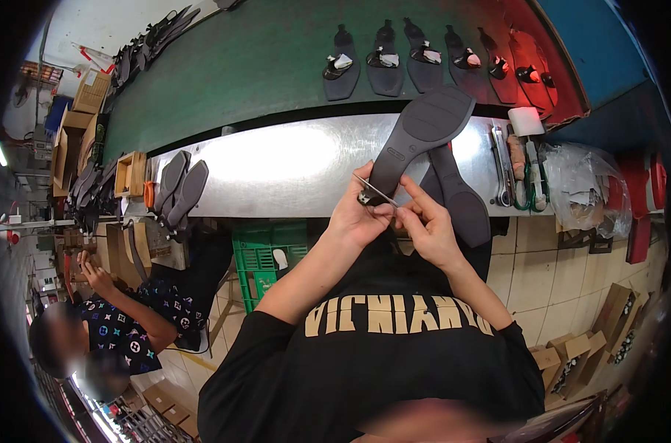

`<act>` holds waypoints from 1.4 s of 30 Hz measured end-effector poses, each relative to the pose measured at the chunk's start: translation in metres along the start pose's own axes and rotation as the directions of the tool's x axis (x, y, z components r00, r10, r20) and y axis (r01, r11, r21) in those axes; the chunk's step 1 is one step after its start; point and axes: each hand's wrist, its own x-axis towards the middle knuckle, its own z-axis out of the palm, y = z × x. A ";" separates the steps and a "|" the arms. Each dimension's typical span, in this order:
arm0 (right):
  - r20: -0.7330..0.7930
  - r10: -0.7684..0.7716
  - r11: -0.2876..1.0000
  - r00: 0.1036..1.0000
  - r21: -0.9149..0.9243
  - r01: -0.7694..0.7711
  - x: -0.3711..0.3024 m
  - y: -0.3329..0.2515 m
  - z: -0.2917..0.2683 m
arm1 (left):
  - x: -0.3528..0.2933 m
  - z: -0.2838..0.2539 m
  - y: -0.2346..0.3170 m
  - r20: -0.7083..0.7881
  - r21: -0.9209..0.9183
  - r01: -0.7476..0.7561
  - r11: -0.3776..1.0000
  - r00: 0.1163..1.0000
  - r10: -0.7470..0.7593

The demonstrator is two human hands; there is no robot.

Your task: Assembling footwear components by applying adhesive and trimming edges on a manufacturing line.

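A dark grey sandal [424,122] is held up sole outward over the bench edge, its narrow heel end gripped by my left hand [357,215]. Across that heel end lies a thin, pointed metal tool [378,190]; its exact kind is not clear. My right hand [429,230] pinches the tool's lower end between thumb and fingers, close to my left fingertips. Behind the raised sandal, a second grey sandal [464,207] rests over the bench's front edge, partly covered. The small part at the heel between my hands is mostly hidden by my fingers.
A steel ledge [276,166] runs before a green belt [247,74] carrying several sandals. Wrenches [501,166], green-handled scissors [533,177], a white roll [526,121] and a plastic bag [586,188] lie right. Left are two sandals [182,188]; a co-worker [121,317] sits beyond a green crate [265,258].
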 end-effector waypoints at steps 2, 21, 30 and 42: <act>-0.033 -0.092 0.993 0.995 -0.081 0.089 0.001 0.006 -0.002 | -0.008 0.003 -0.004 0.008 -0.022 -0.014 1.000 1.000 0.014; 0.135 0.159 0.979 0.978 0.109 -0.174 -0.009 -0.029 0.002 | -0.022 0.012 0.000 0.328 0.446 -0.785 0.430 0.590 0.738; 0.232 -0.461 0.718 0.856 -0.469 0.514 -0.023 -0.022 0.026 | -0.019 0.013 0.009 0.081 0.307 -0.507 0.805 0.857 0.509; 0.127 -0.324 0.806 0.938 -0.482 0.343 -0.011 -0.020 0.036 | 0.003 -0.018 0.020 0.166 0.033 -0.303 0.953 0.941 0.293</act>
